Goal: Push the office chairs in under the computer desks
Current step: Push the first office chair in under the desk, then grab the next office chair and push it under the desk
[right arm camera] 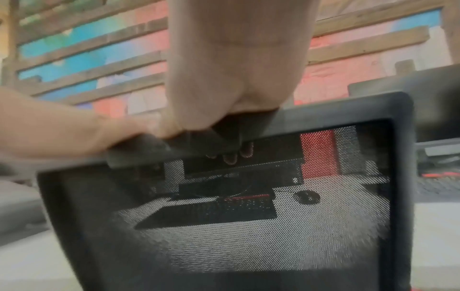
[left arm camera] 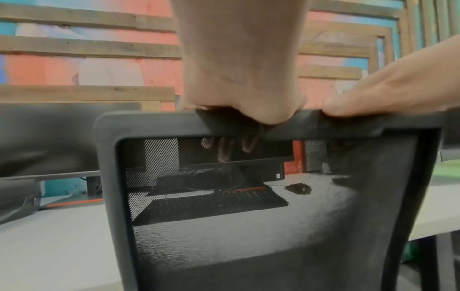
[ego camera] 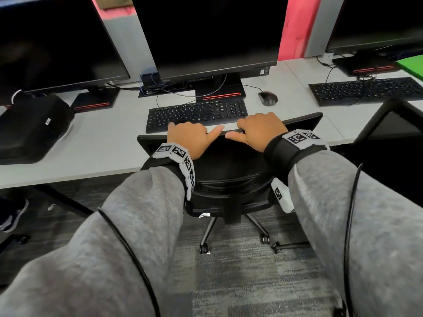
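Note:
A black mesh-backed office chair (ego camera: 229,170) stands at the white computer desk (ego camera: 96,145), its seat partly under the desk edge. My left hand (ego camera: 190,138) grips the top bar of the backrest (left arm camera: 149,124) left of centre, fingers curled over the front. My right hand (ego camera: 258,131) grips the same bar (right arm camera: 323,122) right of centre. In both wrist views fingertips (left arm camera: 224,147) (right arm camera: 231,157) show through the mesh below the bar. The chair's star base and castors (ego camera: 203,248) rest on grey carpet.
On the desk are a keyboard (ego camera: 196,115), a mouse (ego camera: 267,98), three dark monitors (ego camera: 210,30) and a black bag (ego camera: 29,131) at left. A second black chair (ego camera: 389,126) stands at right. A shoe (ego camera: 13,216) shows under the desk at left.

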Motion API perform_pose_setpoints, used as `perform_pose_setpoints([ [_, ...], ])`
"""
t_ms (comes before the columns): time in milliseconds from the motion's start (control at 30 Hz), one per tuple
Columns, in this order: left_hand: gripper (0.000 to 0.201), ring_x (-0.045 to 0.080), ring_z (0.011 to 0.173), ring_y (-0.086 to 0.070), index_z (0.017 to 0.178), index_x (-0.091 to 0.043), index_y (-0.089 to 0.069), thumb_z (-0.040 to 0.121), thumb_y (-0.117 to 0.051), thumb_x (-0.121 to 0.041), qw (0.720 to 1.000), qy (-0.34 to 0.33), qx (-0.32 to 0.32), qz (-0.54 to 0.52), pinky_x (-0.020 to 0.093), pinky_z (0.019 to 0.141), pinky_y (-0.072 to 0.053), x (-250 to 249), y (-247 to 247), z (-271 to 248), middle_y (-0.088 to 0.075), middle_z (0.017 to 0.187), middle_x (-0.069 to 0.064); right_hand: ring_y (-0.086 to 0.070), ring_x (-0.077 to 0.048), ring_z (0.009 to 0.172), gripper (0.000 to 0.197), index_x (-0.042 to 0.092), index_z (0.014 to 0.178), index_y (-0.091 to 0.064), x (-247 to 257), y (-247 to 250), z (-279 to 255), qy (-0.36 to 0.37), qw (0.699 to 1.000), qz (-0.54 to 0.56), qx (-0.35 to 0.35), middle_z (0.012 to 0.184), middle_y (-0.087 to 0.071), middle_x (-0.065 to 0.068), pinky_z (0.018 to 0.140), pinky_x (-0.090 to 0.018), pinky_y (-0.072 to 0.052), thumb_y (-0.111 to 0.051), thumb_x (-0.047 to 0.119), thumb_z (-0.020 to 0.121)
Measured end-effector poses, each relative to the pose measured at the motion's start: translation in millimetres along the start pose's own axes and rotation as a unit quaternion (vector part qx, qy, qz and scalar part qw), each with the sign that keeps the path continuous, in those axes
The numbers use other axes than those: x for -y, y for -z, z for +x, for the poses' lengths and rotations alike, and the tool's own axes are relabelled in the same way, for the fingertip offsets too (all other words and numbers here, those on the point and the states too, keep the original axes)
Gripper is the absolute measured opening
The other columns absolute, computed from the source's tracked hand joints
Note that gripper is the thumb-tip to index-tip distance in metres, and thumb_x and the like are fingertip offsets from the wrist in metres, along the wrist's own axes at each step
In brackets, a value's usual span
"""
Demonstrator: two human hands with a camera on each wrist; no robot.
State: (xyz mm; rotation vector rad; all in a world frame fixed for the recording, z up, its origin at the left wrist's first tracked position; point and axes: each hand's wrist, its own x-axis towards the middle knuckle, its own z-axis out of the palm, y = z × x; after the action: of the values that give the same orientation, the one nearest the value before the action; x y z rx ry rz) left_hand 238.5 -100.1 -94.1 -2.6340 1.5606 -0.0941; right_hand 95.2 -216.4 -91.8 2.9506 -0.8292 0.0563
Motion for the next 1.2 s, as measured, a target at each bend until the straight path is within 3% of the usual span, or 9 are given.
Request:
perform_pose_setpoints([
  [100, 0.079, 0.036, 0.129, -0.045, 0.135, -0.019, -0.049, 0.090, -0.008, -0.068, 0.997, 0.066, 0.039, 0.025, 0.060, 0.108, -0.023, -9, 10, -11, -0.061, 0.129, 0.015, -0.053, -0.031, 0.114, 0.061, 0.014, 0.118, -0.054, 8, 5, -17, -0.043, 0.999, 0.023, 0.010, 0.121, -0.061, -0.012, 0.096, -0.044, -0.037, -0.030, 0.062, 0.091],
  [233, 0.083, 0.032, 0.149, -0.011, 0.154, -0.020, -0.018, 0.088, -0.014, -0.072, 0.996, 0.068, 0.028, 0.045, 0.064, 0.113, -0.013, -29, 30, -36, -0.022, 0.160, 0.013, -0.045, -0.032, 0.126, 0.056, 0.013, 0.134, -0.045, 4, 21, -53, -0.072, 0.995, 0.066, 0.001, 0.137, -0.051, -0.012, 0.104, -0.046, -0.035, -0.041, 0.051, 0.093],
  [333, 0.083, 0.029, 0.151, -0.002, 0.155, -0.023, -0.009, 0.088, -0.023, -0.071, 0.997, 0.054, 0.028, 0.053, 0.063, 0.115, -0.009, -43, 45, -57, -0.008, 0.164, 0.009, -0.041, -0.033, 0.130, 0.057, 0.014, 0.138, -0.041, -2, 33, -82, -0.095, 0.993, 0.074, 0.004, 0.141, -0.047, -0.012, 0.104, -0.047, -0.036, -0.045, 0.047, 0.092],
  [533, 0.079, 0.029, 0.151, -0.001, 0.155, -0.024, -0.008, 0.091, -0.034, -0.063, 0.998, 0.041, 0.027, 0.038, 0.059, 0.117, -0.012, -90, 71, -110, -0.004, 0.164, 0.007, -0.037, -0.033, 0.131, 0.055, 0.015, 0.137, -0.040, -31, 45, -161, -0.137, 0.989, 0.060, 0.001, 0.142, -0.043, -0.012, 0.104, -0.048, -0.033, -0.052, 0.039, 0.089],
  [800, 0.075, 0.028, 0.150, -0.006, 0.155, -0.023, -0.014, 0.092, -0.038, -0.059, 0.999, 0.029, 0.020, -0.009, 0.055, 0.117, -0.017, -224, 80, -174, -0.008, 0.164, 0.007, -0.032, -0.035, 0.134, 0.053, 0.013, 0.136, -0.041, -115, 53, -282, -0.125, 0.992, 0.013, 0.006, 0.143, -0.041, -0.013, 0.109, -0.054, -0.028, -0.052, 0.032, 0.088],
  [900, 0.073, 0.028, 0.150, -0.010, 0.154, -0.022, -0.018, 0.093, -0.040, -0.055, 0.999, 0.002, 0.019, -0.034, 0.053, 0.117, -0.019, -278, 85, -192, -0.011, 0.163, 0.007, -0.026, -0.036, 0.138, 0.055, 0.013, 0.137, -0.040, -146, 54, -320, -0.169, 0.985, -0.010, 0.013, 0.148, -0.035, -0.013, 0.110, -0.058, -0.023, -0.054, 0.028, 0.087],
  [1000, 0.068, 0.029, 0.146, -0.021, 0.151, -0.019, -0.027, 0.093, -0.043, -0.052, 0.999, -0.028, 0.020, -0.039, 0.051, 0.114, -0.026, -314, 93, -200, -0.021, 0.160, 0.008, -0.031, -0.041, 0.134, 0.055, 0.012, 0.142, -0.031, -172, 46, -351, -0.263, 0.964, 0.022, 0.028, 0.151, -0.030, -0.017, 0.104, -0.057, -0.031, -0.048, 0.019, 0.090],
  [1067, 0.064, 0.029, 0.141, -0.032, 0.148, -0.017, -0.033, 0.093, -0.043, -0.050, 0.998, -0.047, 0.012, -0.038, 0.049, 0.108, -0.032, -331, 100, -199, -0.034, 0.154, 0.007, -0.042, -0.042, 0.127, 0.054, 0.010, 0.145, -0.025, -192, 42, -366, -0.305, 0.950, 0.059, 0.041, 0.145, -0.038, -0.020, 0.096, -0.051, -0.039, -0.040, 0.014, 0.094],
  [1200, 0.059, 0.030, 0.136, -0.039, 0.146, -0.016, -0.036, 0.095, -0.043, -0.044, 0.994, -0.105, -0.010, -0.041, 0.047, 0.106, -0.035, -364, 113, -189, -0.041, 0.150, 0.006, -0.058, -0.039, 0.111, 0.031, 0.003, 0.125, -0.044, -225, 42, -385, -0.307, 0.942, 0.128, 0.044, 0.122, -0.060, -0.022, 0.074, -0.038, -0.037, -0.036, 0.016, 0.098],
])
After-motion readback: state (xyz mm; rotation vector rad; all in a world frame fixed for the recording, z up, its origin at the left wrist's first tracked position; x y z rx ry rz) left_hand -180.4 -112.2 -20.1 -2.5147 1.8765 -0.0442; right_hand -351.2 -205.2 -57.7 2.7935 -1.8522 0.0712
